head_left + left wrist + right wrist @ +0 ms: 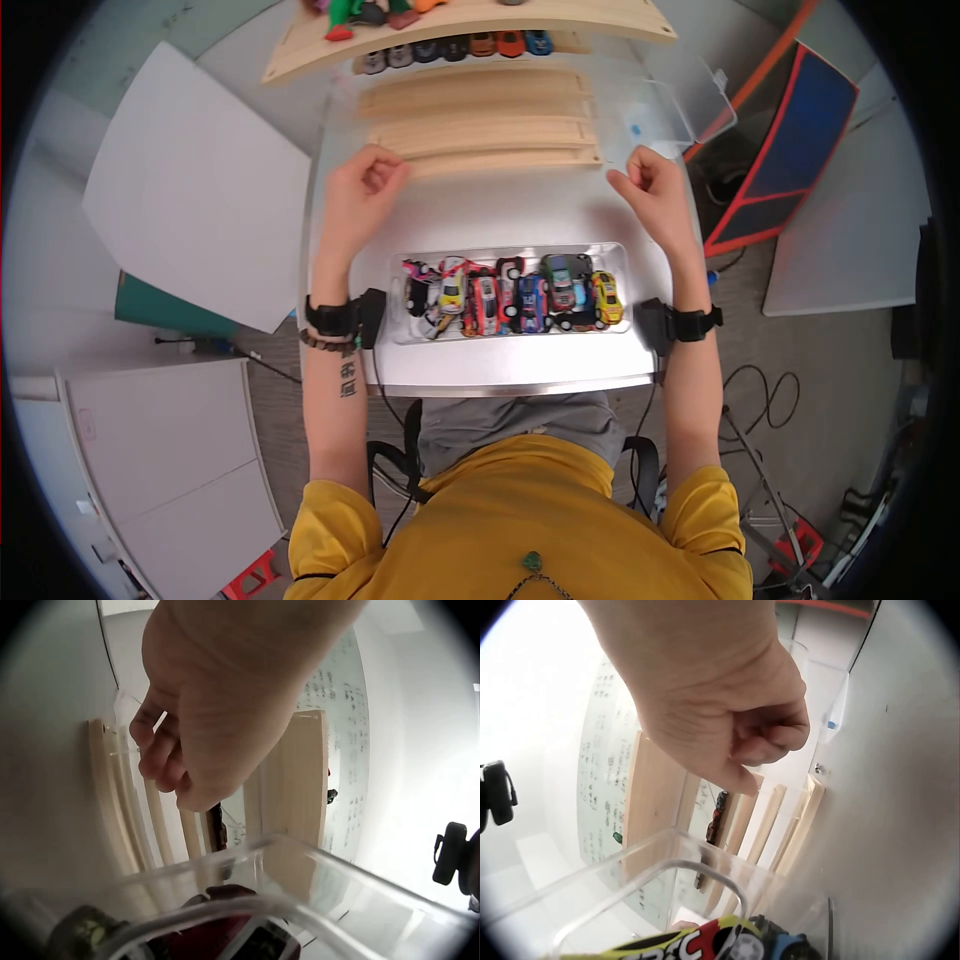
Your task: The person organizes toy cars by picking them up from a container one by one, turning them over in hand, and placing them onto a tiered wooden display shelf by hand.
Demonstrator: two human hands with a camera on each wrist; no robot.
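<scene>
We record: one clear tray point(397, 318) of toy cars point(533, 302), near the table's point(510, 370) six o'clock edge; wooden rack point(475, 98) at its twelve. Left hand point(362, 196) at ten, right hand point(655, 192) at two: both loosely curled, grasping nothing, near the rack's ends.

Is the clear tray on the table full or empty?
Nearly full: toy cars lie side by side in the tray, almost end to end.
</scene>
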